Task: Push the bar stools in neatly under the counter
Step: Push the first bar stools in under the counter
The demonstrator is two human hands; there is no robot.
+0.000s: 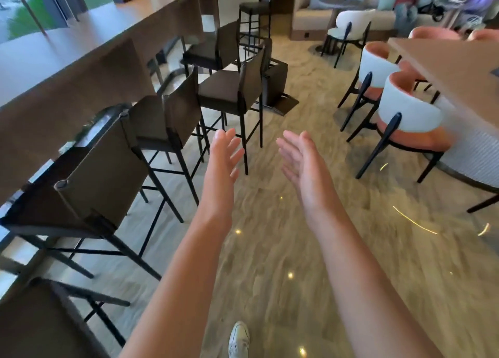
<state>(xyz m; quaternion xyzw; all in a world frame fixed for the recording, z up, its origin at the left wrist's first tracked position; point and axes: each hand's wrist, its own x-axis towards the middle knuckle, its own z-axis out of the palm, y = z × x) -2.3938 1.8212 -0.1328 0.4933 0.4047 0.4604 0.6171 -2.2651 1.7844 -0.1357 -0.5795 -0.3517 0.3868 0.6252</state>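
Along the left side of the head view runs the long wooden counter (89, 41), and I see a row of dark bar stools lined up against it. Nearest me, the first stool (89, 185) sits with its seat partly under the counter edge, backrest facing the aisle. Just beyond it, the second stool (167, 120) stands in much the same way. Farther on, the third stool (235, 87) stands out from the counter, its legs well into the aisle, and a fourth stool (216, 50) sits behind it, closer to the counter. At the far end another stool (256, 6) stands by the wall, and a dark stool-like piece (278, 87) lies tipped on the floor beside the third stool. Part of one more stool back shows at the lower left corner.

My left hand (224, 158) is stretched forward over the pale floor (270, 249), fingers straight and loosely spread, holding nothing. My right hand (302, 163) is beside it, apart from it, also flat with fingers extended and nothing in its grasp. Both point toward the third stool without touching it.

Off to the right stand rounded white-and-pink chairs (407, 112) around a wooden table (445, 66). A white shoe (239, 338) shows at the bottom edge. Much of the view is motion-blurred.
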